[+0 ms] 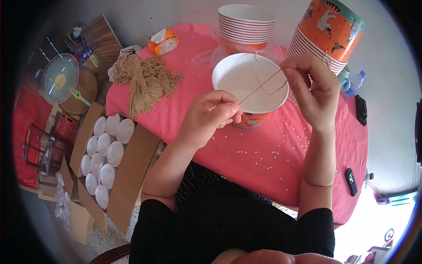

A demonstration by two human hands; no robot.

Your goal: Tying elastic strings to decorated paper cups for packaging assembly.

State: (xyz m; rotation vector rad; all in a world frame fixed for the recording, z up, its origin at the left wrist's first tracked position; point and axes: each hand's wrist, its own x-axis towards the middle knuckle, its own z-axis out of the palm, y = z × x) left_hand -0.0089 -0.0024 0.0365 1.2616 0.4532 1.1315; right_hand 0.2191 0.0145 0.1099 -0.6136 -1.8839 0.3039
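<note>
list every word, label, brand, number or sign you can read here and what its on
None reads clearly enough to quote.
Green fan, hub mark: too small.
Orange-and-white packet, print: too small and blurred.
Black remote, button marks: too small.
Orange bucket, upper right: printed pictures, no lettering I can make out.

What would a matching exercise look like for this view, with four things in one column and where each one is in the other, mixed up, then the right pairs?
Things
1. Tan cord
2. Bundle of tan strings
3. Whitish cups
4. Black remote control

Places
A. In the open cardboard box
B. Near the right edge of the pink cloth
C. Stretched between the left hand and the right hand
D. Heaped on the left part of the cloth

Right pairs: 1-C, 2-D, 3-A, 4-B
</note>
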